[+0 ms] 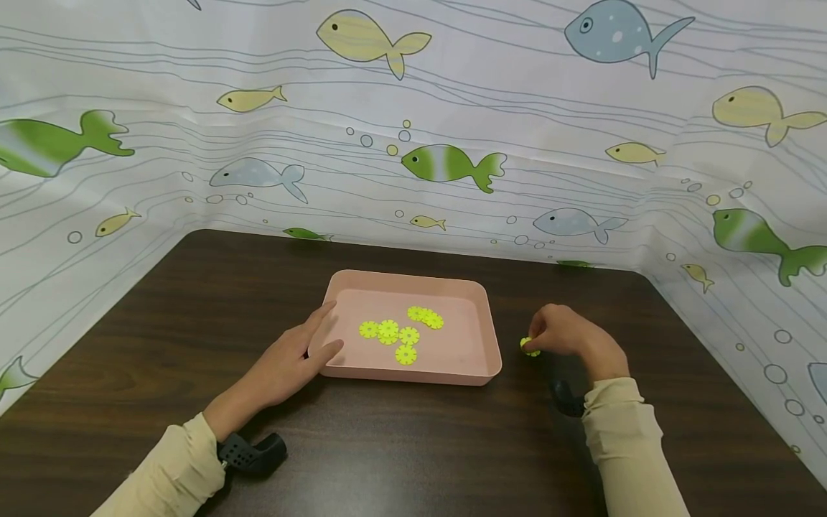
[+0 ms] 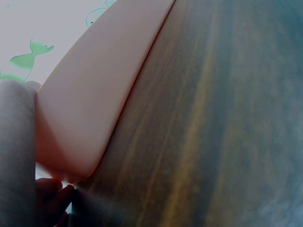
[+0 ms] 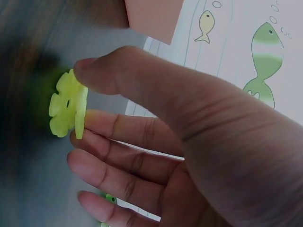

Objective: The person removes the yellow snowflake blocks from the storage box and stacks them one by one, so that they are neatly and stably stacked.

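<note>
- Clock hours run from the tray's middle, twelve pointing away from the person. At seven and five, pale sleeves [image 1: 171, 467] sit rolled back behind black wrist mounts [image 1: 252, 454], presumably leaving both hands free to work.
- At nine to eight, the left hand [image 1: 291, 355] lies at the tray's side, fingers spread across the rim; its grip is wide and clasps nothing, probably there to steady the tray.
- At three, beyond the tray wall, the right hand [image 1: 562, 330] has a narrow grip: the thumb pins a yellow disc [image 3: 68, 109] against the fingers, likely by its edge because it is so thin. A second disc may be joined at an angle; I cannot tell.
- The pink tray [image 1: 452, 352] rests flat on the dark surface [image 1: 388, 452], between both hands, probably so either can reach it.
- Inside, loose discs [image 1: 406, 355] lie from nine round to six; an overlapping row [image 1: 426, 317] lies towards one.
</note>
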`<state>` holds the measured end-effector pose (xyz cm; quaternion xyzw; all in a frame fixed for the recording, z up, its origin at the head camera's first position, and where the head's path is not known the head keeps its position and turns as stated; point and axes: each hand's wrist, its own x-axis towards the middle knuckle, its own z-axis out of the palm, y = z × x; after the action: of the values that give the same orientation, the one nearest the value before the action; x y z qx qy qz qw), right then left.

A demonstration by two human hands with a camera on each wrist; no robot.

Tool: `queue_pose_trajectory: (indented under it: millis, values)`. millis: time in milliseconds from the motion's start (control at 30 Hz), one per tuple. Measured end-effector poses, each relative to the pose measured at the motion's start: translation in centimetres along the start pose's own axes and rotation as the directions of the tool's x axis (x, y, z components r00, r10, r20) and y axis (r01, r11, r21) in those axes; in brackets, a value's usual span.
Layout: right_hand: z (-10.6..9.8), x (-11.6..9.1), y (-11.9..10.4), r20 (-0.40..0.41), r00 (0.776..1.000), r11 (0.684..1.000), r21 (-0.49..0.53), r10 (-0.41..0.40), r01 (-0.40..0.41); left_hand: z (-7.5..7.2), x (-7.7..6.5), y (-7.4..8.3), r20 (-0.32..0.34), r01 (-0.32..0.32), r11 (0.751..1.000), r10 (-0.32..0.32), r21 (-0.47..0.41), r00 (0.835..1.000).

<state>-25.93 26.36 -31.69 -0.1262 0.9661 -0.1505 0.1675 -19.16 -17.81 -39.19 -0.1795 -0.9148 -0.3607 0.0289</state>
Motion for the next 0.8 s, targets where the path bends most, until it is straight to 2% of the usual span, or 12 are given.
queue_pose_trajectory:
  millis: [467,800]
  values:
    - [-0.08,0.05,-0.19,0.016,0.999,0.999,-0.019,0.033,-0.033,0.04,-0.01,-0.04,-0.008,-0.008,1.0,0.008,0.002,1.0]
    - [0.06,-0.06,0.07,0.006,1.0,1.0,-0.025,-0.002,0.002,0.04,-0.03,-0.08,-0.008,-0.007,1.0,0.007,0.002,1.0]
